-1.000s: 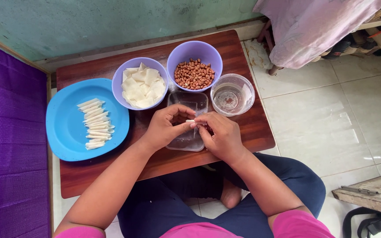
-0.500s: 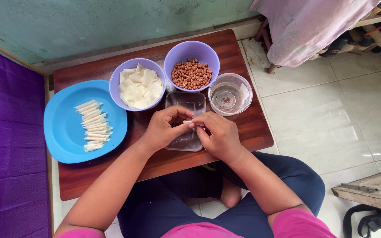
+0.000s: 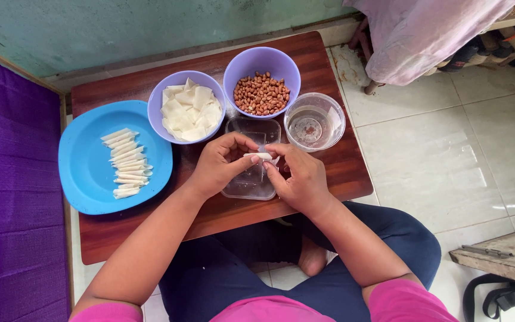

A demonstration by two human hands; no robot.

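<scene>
Head view, looking down: left hand and right hand both pinch a small white wrapper roll over the clear tray. Compared with a second ago the roll looks tighter and nearly closed. Its long axis runs left to right. Beyond sit the blue plate of finished rolls, the wrapper bowl and the peanut bowl.

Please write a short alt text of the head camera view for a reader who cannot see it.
Both hands, left hand and right hand, pinch a small white wrapper roll over a clear tray on a low wooden table. Nearby: blue plate of finished rolls, bowls of wrappers and peanuts.
</scene>
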